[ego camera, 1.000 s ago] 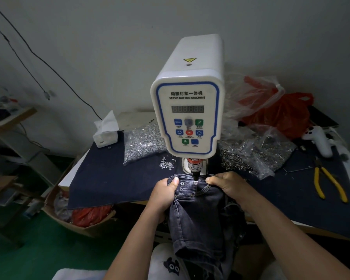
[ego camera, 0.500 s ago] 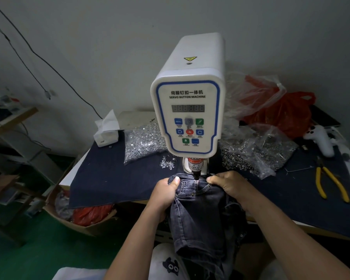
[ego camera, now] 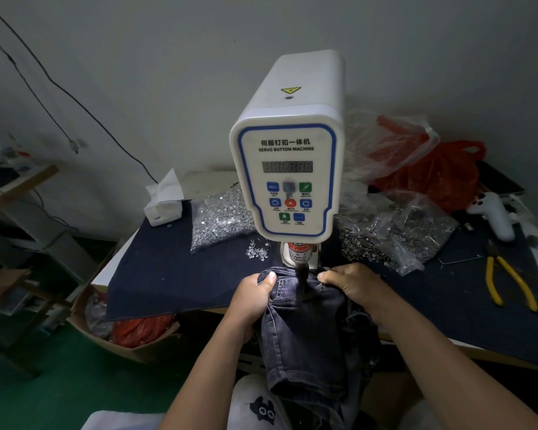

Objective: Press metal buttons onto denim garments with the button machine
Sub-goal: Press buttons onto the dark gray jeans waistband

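Head view, left hand (ego camera: pixel 253 295): I see it clamped on the left edge of the denim garment (ego camera: pixel 305 330), thumb (ego camera: pixel 270 278) flat on top of the waistband, the other digits curled under the cloth.
Head view, right hand (ego camera: pixel 351 285): I see it clenched on the right edge of the waistband, thumb tip pressed on top, just beside the press rod.
Head view, garment: waistband spread between my two hands under the button machine (ego camera: pixel 288 169), the dark press rod (ego camera: pixel 301 276) touching the denim; the rest hangs off the table (ego camera: pixel 156 274) edge toward my lap.
Head view, supplies: bag of silver buttons (ego camera: pixel 221 218) left of the machine, yellow pliers (ego camera: pixel 507 282) well apart at right.
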